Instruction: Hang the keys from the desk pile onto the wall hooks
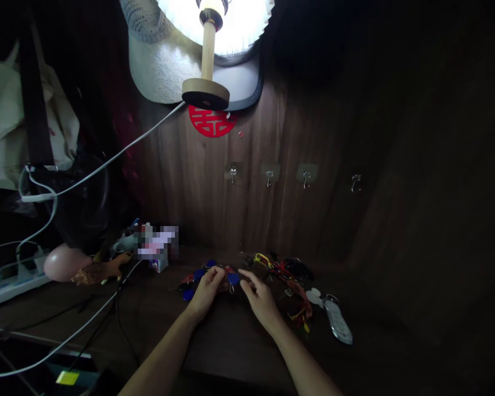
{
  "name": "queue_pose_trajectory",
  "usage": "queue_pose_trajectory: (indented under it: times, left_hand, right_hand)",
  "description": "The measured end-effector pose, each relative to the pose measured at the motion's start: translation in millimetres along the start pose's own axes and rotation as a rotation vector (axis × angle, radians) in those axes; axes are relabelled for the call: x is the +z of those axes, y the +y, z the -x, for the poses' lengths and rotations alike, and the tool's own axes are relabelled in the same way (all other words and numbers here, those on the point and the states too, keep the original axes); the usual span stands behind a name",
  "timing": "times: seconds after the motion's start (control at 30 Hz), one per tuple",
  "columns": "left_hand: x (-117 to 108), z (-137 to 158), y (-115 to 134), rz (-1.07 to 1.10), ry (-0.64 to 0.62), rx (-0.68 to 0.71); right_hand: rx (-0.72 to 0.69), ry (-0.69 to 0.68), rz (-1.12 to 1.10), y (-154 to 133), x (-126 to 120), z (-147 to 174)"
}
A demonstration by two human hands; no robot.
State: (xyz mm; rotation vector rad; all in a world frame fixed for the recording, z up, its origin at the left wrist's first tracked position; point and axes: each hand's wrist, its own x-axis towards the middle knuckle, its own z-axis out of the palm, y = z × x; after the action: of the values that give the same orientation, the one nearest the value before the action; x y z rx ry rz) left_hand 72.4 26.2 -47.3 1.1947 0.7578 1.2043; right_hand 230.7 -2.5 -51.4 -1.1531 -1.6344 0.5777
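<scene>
A blue key fob (233,279) with a small metal ring is between my two hands, just above the dark shelf. My left hand (207,290) is closed in a pinch at the fob's left side; the exact grip is partly hidden. On the other side my right hand (260,297) has its index finger and thumb apart, the fingertips close to the fob. Whether they touch it I cannot tell. Several more blue fobs (198,274) lie left of my left hand. Beyond my right hand is a heap of keys and red straps (286,269), with a silver car key (338,322) at its right.
A lit lamp (208,52) hangs in front of caps (157,69), its white cable (119,151) running left. Metal hooks (269,177) line the wooden wall. At left are a power strip (16,283), a pink ball (66,262), a brown toy animal (103,269) and loose cables.
</scene>
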Motion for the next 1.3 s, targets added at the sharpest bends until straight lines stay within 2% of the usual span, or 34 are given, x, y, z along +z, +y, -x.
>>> queue_pose_trajectory:
  times: [0.33, 0.47, 0.57, 0.67, 0.8, 0.97, 1.07, 1.2, 1.3]
  left_hand:
    - [1, 4, -6, -0.361, -0.123, 0.080]
    - [2, 6, -4, -0.267, -0.106, 0.068]
    - [3, 7, -5, -0.229, -0.159, 0.043]
    - [5, 10, -7, -0.363, -0.243, 0.047]
    - [7, 13, -7, -0.566, -0.225, 0.114]
    - [6, 15, -1, -0.610, -0.280, 0.178]
    - [6, 15, 1, -0.564, -0.244, 0.170]
    - [5, 13, -1, -0.391, -0.090, 0.158]
    - [6, 4, 2, -0.217, 0.015, 0.163]
  right_hand:
    - [-0.044, -0.081, 0.018, 5, 4, 1]
    - [0.032, 0.013, -0.007, 12, 3, 0]
    - [0.084, 0.075, -0.055, 14, 1, 0]
    - [0.092, 0.142, -0.087, 12, 0, 1]
    - [0.086, 0.164, -0.172, 6, -2, 3]
    - [0.088, 0.140, -0.263, 2, -5, 4]
    - [0.120, 0.138, -0.296, 1, -6, 4]
    - [0.196, 0.070, -0.388, 1, -3, 3]
    - [0.219, 0.043, -0.368, 2, 0, 3]
